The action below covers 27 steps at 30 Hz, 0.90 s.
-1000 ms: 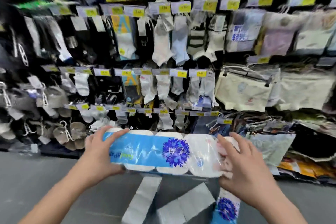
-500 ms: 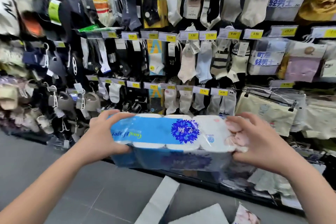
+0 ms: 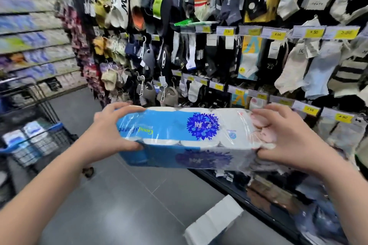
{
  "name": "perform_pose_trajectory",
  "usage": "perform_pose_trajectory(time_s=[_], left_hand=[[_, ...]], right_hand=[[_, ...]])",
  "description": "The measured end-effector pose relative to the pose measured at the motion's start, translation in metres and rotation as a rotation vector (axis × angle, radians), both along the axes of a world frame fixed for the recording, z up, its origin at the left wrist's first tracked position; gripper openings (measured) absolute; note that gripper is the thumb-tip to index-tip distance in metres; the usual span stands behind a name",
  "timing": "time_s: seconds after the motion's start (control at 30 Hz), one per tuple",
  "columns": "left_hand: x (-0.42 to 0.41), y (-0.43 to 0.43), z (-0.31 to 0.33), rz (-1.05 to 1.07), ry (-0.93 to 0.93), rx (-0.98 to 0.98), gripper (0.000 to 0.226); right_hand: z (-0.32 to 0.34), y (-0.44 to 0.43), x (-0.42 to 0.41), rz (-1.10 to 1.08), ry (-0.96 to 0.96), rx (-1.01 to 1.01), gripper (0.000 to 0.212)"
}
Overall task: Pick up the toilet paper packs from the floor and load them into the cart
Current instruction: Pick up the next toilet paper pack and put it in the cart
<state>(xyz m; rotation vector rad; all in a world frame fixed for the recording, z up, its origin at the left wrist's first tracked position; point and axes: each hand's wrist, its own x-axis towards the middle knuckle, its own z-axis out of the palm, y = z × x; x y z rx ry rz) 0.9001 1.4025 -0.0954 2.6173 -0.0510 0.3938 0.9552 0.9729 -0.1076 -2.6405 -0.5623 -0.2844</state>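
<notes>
Sock racks (image 3: 249, 55) and price tags fill the shop wall behind a toilet paper pack (image 3: 185, 135) carried at chest height over the grey floor (image 3: 119, 205). Its long axis runs crosswise, from one hand to the other, with the blue printed end to the left and the clear-wrapped rolls to the right. The left hand (image 3: 107, 131) clamps the blue end, thumb on top and fingers underneath; the right hand (image 3: 286, 137) clasps the opposite end the same way, so both grips are closed on the pack. The cart (image 3: 37, 141) stands to the left and lower, well apart from the pack, nearer the left hand, so the load looks set to swing leftward and down into the basket. Blue-and-white packs seem to lie inside it already, though blur makes that hard to confirm. Another white pack (image 3: 215, 223) lies on the floor below, near the right arm, partly cut off by the frame's bottom edge. The cart's far side is out of view.
</notes>
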Motion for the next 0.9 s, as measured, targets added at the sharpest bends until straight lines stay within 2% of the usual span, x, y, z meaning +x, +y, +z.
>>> perform_pose_trajectory(time_s=[0.3,0.7,0.9], left_hand=[[-0.022,0.147,0.008,0.143,0.008,-0.015,0.090],[-0.007,0.370,0.017,0.329,-0.045,-0.044,0.089],[0.004,0.440,0.013,0.425,-0.057,-0.041,0.089]], right_hand=[[0.007,0.160,0.051,0.178,-0.027,-0.005,0.103],[0.026,0.419,0.130,0.337,-0.061,-0.017,0.105],[0.025,0.512,0.173,0.414,-0.064,-0.012,0.100]])
